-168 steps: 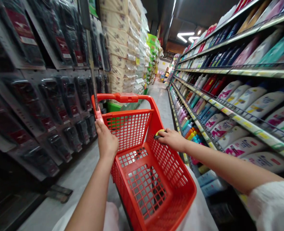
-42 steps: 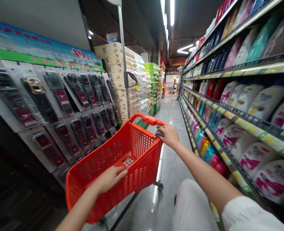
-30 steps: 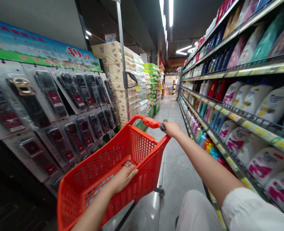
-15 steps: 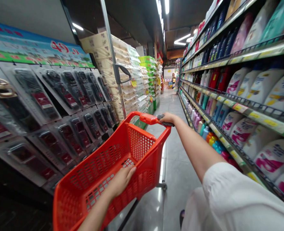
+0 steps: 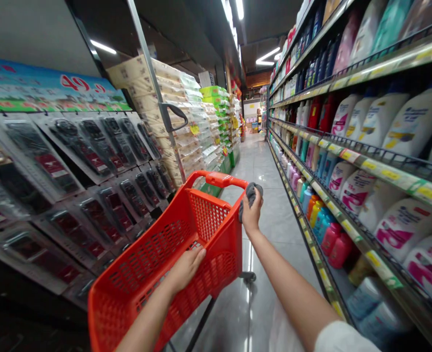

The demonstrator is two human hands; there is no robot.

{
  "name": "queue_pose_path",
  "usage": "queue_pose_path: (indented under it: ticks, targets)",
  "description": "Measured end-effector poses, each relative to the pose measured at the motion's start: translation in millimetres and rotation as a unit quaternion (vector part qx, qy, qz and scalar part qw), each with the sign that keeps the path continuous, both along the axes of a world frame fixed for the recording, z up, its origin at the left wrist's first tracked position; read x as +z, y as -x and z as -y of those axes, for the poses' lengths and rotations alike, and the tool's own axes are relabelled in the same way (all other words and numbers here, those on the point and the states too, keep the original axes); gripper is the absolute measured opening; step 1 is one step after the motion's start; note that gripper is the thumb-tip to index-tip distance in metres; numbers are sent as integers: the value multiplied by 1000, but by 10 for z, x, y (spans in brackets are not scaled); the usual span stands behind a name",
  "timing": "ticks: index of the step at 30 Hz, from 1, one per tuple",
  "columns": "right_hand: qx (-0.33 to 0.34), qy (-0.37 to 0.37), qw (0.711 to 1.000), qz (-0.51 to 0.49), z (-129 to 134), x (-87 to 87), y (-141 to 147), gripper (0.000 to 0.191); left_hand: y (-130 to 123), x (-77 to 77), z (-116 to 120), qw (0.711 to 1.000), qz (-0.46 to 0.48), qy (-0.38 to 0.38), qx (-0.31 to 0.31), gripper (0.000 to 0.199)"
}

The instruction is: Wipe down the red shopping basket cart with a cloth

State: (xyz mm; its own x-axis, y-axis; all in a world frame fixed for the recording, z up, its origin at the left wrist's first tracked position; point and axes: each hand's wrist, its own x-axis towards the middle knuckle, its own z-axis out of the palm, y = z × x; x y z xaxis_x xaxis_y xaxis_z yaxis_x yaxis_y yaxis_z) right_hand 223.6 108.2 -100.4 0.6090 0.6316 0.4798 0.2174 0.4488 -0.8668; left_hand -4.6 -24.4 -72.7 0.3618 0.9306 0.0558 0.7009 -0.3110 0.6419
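A red plastic shopping cart (image 5: 216,264) stands before me, its mesh basket holding nothing that I can see. My left hand (image 5: 187,269) rests over the near side rim, fingers hooked inside and partly hidden, closed on the rim. At the handle's right end, my right hand (image 5: 251,211) grips a dark grey cloth (image 5: 251,193) and presses it against the cart's outer corner. The cart's red handle (image 5: 219,179) spans the far end of the basket.
Packaged belts (image 5: 106,146) hang on a rack at left, beside a metal pole (image 5: 152,68). Stacked tissue packs (image 5: 179,117) line the aisle behind it. Shelves of shampoo bottles (image 5: 410,122) run along the right. Grey tiled floor (image 5: 254,195) lies between.
My right hand with the cloth has moved from the top of the handle down to the corner's outer side. My left hand stays on the rim. The view has shifted slightly right.
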Motion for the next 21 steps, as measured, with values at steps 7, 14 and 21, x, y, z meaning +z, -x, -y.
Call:
queue_pose_path:
  ticks: [7,14,21]
  targets:
    - [-20,-44,944,328,639,-423,422,54,-6,-24,-30,1000,-3,-9,12,55]
    - [31,-43,880,473,504,-108,-40,53,20,-57,-12,1000,-11,-17,20,51]
    - [108,-26,838,534,1003,-167,446,47,29,-74,-27,999,39,6,29,53]
